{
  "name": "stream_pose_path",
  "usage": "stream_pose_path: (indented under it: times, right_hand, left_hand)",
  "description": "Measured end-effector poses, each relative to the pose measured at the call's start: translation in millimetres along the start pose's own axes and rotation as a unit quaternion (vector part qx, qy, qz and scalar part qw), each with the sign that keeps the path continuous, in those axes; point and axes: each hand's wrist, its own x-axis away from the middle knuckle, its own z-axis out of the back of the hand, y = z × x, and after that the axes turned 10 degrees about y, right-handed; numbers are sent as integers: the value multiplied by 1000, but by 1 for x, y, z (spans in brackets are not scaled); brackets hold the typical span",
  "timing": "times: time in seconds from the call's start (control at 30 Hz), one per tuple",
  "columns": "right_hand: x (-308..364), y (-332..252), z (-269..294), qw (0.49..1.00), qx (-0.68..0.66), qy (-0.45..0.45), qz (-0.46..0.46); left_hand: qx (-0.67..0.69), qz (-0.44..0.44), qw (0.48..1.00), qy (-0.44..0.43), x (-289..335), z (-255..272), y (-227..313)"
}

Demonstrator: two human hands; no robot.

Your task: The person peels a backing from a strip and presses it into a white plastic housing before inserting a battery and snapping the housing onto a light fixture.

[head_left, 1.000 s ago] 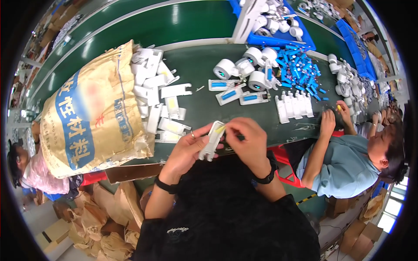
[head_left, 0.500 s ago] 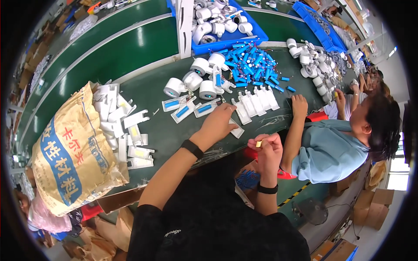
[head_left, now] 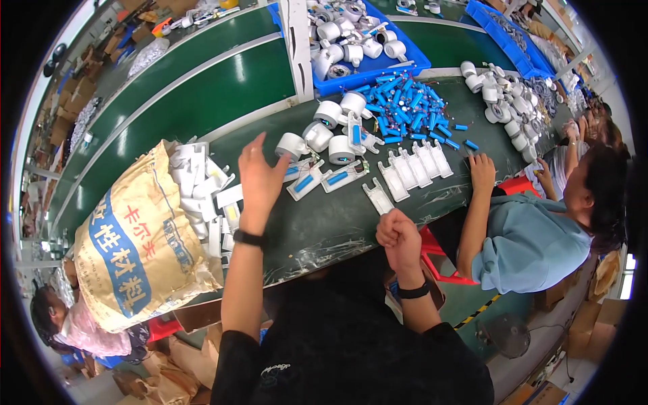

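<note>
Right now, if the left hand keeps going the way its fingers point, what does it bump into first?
Probably the white round part just past the left hand, though how high the hand is above the table is unclear.

Green conveyor belt (head_left: 202, 94) — glossy, blue bins (head_left: 378, 64), cardboard boxes (head_left: 574, 317) on floor

Tan printed sack (head_left: 138, 260) at left; blue bin (head_left: 378, 64) — far side.
</note>
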Motion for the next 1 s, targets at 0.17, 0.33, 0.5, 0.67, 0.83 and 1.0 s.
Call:
stream_pose_path:
  times: [0.17, 0.33, 0.5, 0.67, 0.83, 1.0]
  right_hand:
    - [-7, 12, -45, 993, 112, 39, -21]
    - [-13, 25, -59, 984, 150, 26, -97]
    - [-56, 59, -115, 985, 112, -41, -124]
    - [-87, 103, -186, 960, 50, -132, -243]
    - [15, 175, -209, 726, 407, -527, -170]
    - [82, 329, -200, 672, 447, -439, -396]
  left_hand:
    - [67, 112, 972, -197, -31, -25, -21]
    - [55, 120, 975, -176, -33, -2, -35]
    - [19, 21, 1000, 2, -4, 73, -20]
    - [52, 163, 985, 32, 79, 173, 8]
    - [27, 285, 910, 300, 202, 260, -23]
    - [-56, 385, 821, 419, 288, 321, -62]
